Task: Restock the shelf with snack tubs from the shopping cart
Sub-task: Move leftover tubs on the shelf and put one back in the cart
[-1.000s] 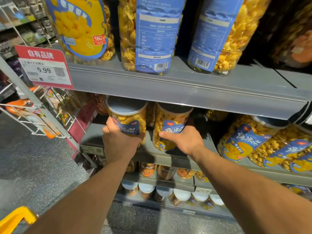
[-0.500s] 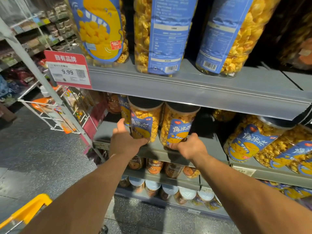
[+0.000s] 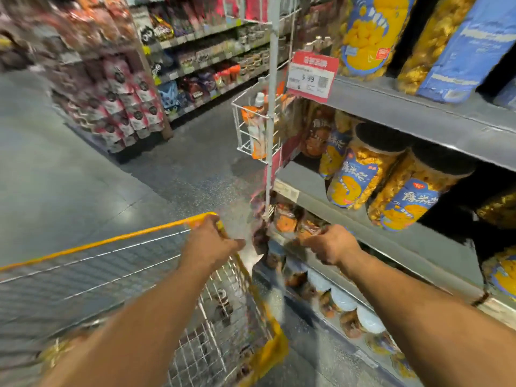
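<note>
Two popcorn tubs with blue labels, one (image 3: pixel 360 174) on the left and one (image 3: pixel 410 199) on the right, stand on the grey middle shelf (image 3: pixel 307 191). Both of my hands are off them and hold nothing. My left hand (image 3: pixel 209 244) hovers over the far corner of the wire shopping cart (image 3: pixel 117 238) with its yellow rim, fingers loosely curled. My right hand (image 3: pixel 332 244) hangs between the cart and the lower shelves, also loosely curled. Inside the cart, a blurred golden shape (image 3: pixel 55 350) shows at the lower left; I cannot tell what it is.
A white wire rack (image 3: pixel 251 129) with pouches hangs on the shelf's end post. A red price tag (image 3: pixel 311 76) sticks out from the upper shelf, which carries tall popcorn tubs (image 3: pixel 368 34). Small jars (image 3: pixel 343 303) fill the bottom shelves. The grey aisle floor (image 3: pixel 69 169) lies left.
Both hands let go of the two tubs on the middle shelf and pulled back down toward the cart. My view swung left, bringing the cart and aisle into sight.
</note>
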A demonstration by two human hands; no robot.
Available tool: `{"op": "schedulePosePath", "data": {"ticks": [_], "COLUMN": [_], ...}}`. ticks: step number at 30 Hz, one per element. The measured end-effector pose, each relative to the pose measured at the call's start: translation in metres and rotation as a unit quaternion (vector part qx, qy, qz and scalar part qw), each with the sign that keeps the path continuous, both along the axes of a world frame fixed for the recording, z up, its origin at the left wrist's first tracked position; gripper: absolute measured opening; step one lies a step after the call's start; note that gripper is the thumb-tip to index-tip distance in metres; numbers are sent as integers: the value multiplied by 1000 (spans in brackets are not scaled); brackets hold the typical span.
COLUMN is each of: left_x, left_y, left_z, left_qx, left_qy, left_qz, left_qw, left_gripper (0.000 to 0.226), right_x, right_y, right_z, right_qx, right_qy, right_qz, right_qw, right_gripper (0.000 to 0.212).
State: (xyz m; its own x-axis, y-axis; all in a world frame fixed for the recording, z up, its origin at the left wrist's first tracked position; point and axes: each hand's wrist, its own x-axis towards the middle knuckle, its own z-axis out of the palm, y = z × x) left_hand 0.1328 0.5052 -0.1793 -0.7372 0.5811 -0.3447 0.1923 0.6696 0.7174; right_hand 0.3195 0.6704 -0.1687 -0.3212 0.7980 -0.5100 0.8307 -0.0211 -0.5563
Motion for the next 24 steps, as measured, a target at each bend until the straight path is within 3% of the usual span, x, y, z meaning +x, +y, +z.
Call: {"op": "schedulePosePath", "data": {"ticks": [3, 7, 9, 13, 18, 24], "left_x": [-16, -50, -64, -90, -118, -148], "left_y": [-76, -164, -206, -284, -363, -414], "left_z": [6, -13, -26, -69, -129, -188], "left_qx": [-54, -93, -106, -128, -174, -247], "left_qy": [34, 9, 1, -47, -62, -136], "left_qz": [51, 119, 142, 170, 201, 235], "left_qw": [997, 989, 984, 976, 962, 930], "left_gripper": [80, 71, 62, 74, 52, 80], "right_x": [-47, -107, -131, -171, -207, -259], "right_y": [-52, -143, -181, -245, -315, -380], "right_z": [-22, -29, -38, -80, -148, -206], "right_qx": [-39, 49, 28, -37, -96, -133], "right_qy": [80, 17, 1, -35, -67, -96], "right_qz": [55, 203, 251, 309, 315, 331], "right_qw": [995, 978, 968, 950, 942, 929], "right_gripper": [8, 21, 22, 23, 24, 40]}}
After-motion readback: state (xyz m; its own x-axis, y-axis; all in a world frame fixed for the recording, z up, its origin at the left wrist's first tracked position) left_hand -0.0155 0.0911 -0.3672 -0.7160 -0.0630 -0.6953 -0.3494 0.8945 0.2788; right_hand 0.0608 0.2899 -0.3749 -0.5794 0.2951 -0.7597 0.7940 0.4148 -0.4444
